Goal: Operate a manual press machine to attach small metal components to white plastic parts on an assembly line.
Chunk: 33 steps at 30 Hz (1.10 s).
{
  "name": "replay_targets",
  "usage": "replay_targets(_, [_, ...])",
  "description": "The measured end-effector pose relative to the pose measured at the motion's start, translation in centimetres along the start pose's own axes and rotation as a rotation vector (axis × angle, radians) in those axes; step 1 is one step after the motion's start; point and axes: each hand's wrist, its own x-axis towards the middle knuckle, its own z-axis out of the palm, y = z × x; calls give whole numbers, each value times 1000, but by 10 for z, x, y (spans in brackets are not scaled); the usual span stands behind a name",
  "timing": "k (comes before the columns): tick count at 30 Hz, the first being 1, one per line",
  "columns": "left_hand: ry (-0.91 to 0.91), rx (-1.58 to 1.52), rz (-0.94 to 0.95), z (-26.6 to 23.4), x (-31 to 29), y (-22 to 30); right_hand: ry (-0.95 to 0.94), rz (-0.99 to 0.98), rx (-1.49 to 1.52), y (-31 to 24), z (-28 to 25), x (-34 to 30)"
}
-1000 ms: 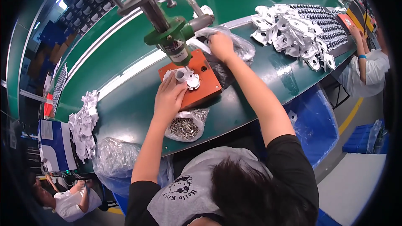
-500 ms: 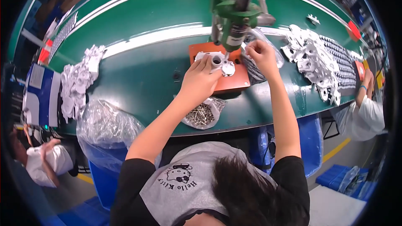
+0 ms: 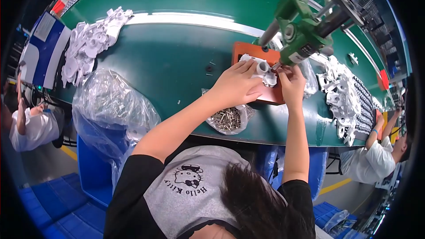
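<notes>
A white metal casting (image 3: 267,78) with a round raised collar lies on the orange fixture block (image 3: 241,49). My left hand (image 3: 237,83) holds the casting down from its left side, fingers laid over its edge and thumb stretched out below. Close to the casting's right end, just under the tool tip of the green press (image 3: 301,40), my right hand (image 3: 292,84) has its fingers pinched together. Whatever is between them is hidden or too small to name. An open plastic bag of small metal pins (image 3: 228,118) sits in front of the block.
White castings lie heaped at the left (image 3: 90,44) and the right (image 3: 338,95). A clear plastic bag (image 3: 113,102) hangs over a blue bin (image 3: 95,172). Behind the block is another plastic bag (image 3: 308,79). Loose pins (image 3: 209,74) lie on the table. Co-workers (image 3: 372,159) sit either side.
My right hand has come down from beside the press to the casting under the tool tip. My left hand stays on the casting. The whole view has turned and shifted.
</notes>
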Motion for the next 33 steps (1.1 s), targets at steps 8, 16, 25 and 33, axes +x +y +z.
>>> replay_targets(8, [-4,9,-35,-1,-4,-2,-124,-56,-334,-16,6,-12])
replay_targets(16, [9,-17,-15,-3,-2,-1,-214,-474,-718,-19,-1,-31])
replay_targets(25, [-103,56,-25,-1,0,-12,-1,86,296,-30,2,-36])
replay_targets(33, [-43,79,-5,4,-2,-13,-378,-406,-532,-66,44,-121])
